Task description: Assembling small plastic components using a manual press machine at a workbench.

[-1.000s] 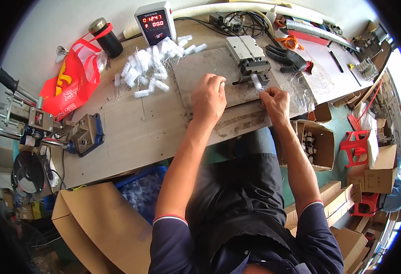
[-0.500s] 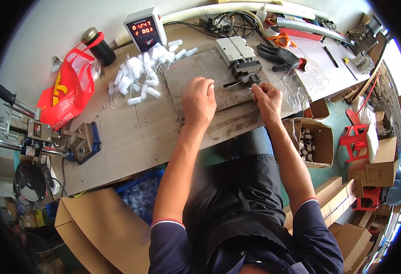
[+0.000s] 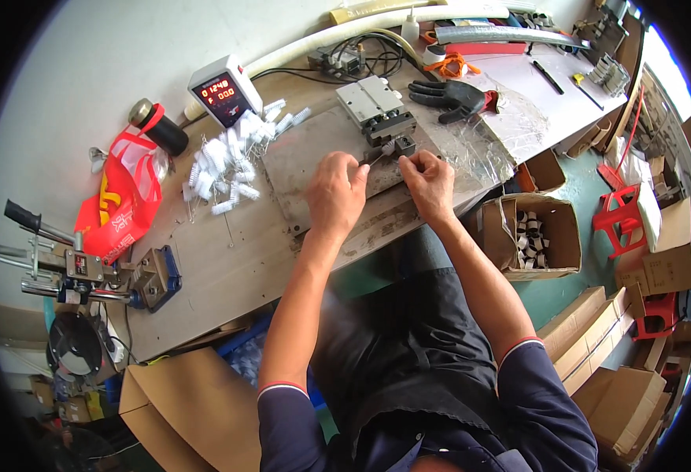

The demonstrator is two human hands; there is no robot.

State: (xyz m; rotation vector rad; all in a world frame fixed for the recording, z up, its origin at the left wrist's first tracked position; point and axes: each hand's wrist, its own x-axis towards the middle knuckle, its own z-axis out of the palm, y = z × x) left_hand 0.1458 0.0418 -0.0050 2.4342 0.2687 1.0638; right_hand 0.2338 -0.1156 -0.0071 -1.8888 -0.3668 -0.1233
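Note:
A pile of small white wire-stemmed brushes (image 3: pixel 223 161) lies on the left of the workbench. Nearer the middle, a metal clamping fixture (image 3: pixel 373 106) stands on a worn steel plate (image 3: pixel 298 161). A small bristly brush (image 3: pixel 389 148) sits at the fixture's front, beside a dark square block (image 3: pixel 404 144). My left hand (image 3: pixel 336 195) is closed in a pinch just left of it, seemingly on the thin stem. Close in front of the block, my right hand (image 3: pixel 430 187) also pinches; whatever is between its fingertips is too small to make out.
A counter box with red digits (image 3: pixel 223 90), a black flask (image 3: pixel 160 130) and a red bag (image 3: pixel 117 197) stand at the left, behind a lever press (image 3: pixel 86 271). A black glove (image 3: pixel 448 98) lies right of the fixture. Below the bench edge is a carton of short tubes (image 3: pixel 554 236).
The view has shifted, and the counter's digits differ. A white bristly brush now shows at the fixture's front, where a dark rod was visible. My right hand has come closer to my left.

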